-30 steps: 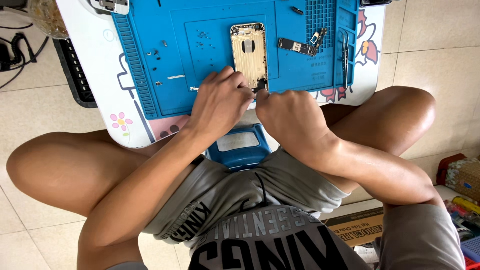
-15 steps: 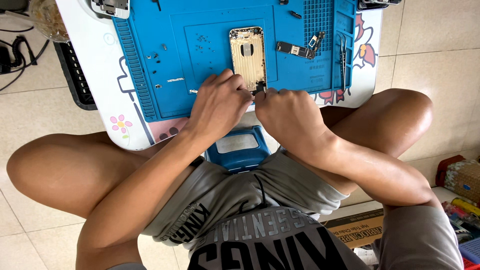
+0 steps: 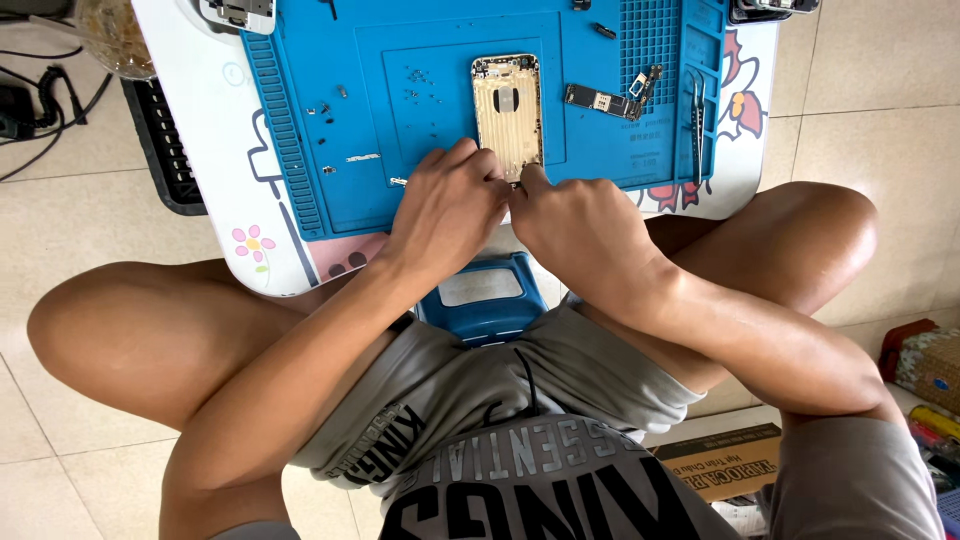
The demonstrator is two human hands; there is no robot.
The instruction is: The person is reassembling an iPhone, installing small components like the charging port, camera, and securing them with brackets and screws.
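**Both hands at the near end of an opened phone shell**

Head view: a gold phone shell (image 3: pixel 507 112), opened and emptied, is laid lengthwise on a blue work mat (image 3: pixel 300 120) which covers a white surface (image 3: pixel 190 130) printed with flowers. The left hand (image 3: pixel 447 208) is curled over the shell's near left corner, its fingers bent against the edge. The right hand (image 3: pixel 577 225) is set just beside it, knuckles up, with the fingertips pressed to the same near end of the shell. The two hands are touching or all but touching above that edge. Whether the grip of either hand is closed on a tool or a small part cannot be told, since the fingertips are hidden by the backs of the hands.

To the right of the shell, a dark circuit board (image 3: pixel 594 98) is lying on the mat, with a small component (image 3: pixel 641 82) next to it. Tweezers (image 3: pixel 696 110) are laid along the mat's right side. Loose screws (image 3: pixel 415 82) are scattered on the mat left of the shell, and a thin metal strip (image 3: pixel 362 158) is seen further left. A blue box (image 3: pixel 482 293) is held between the crossed legs, below the surface edge. A black cable (image 3: pixel 50 130) runs over the tiled floor (image 3: pixel 860 90) at the left.
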